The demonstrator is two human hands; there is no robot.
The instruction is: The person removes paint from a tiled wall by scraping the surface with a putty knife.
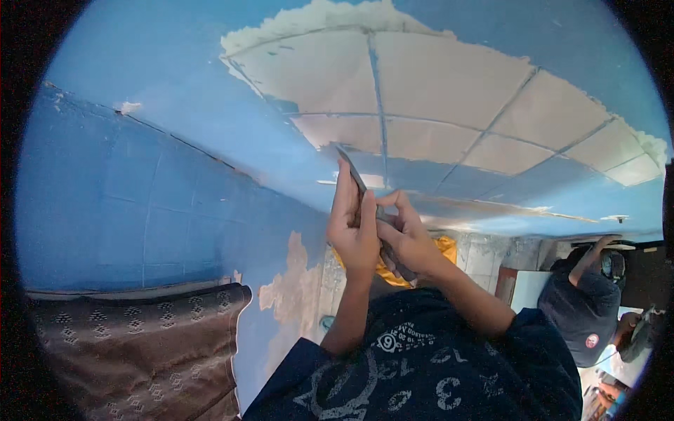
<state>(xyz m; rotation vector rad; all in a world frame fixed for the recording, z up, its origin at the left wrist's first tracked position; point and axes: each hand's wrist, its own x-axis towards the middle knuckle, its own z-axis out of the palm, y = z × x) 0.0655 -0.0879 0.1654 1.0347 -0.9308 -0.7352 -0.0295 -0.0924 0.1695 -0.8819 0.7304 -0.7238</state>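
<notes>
My left hand (pixel 352 228) and my right hand (pixel 413 242) are closed together around a scraper (pixel 352 168) with a thin, grey blade. Its tip rests at or very near the lower left edge of a bare whitish patch (pixel 449 63) in the blue-painted wall (pixel 161 42). The fingers of the left hand run along the blade. Lower down, the right hand grips the handle end, mostly hidden by the fingers. Dark grooves cross the bare patch like tile joints, and ragged paint borders its upper rim.
To the right, another person (pixel 579 309) in a dark shirt has an arm raised. A brown patterned cloth (pixel 140 351) hangs at lower left. Yellow material (pixel 446 247) lies below my hands. A second worn patch (pixel 288 281) marks the blue wall nearby.
</notes>
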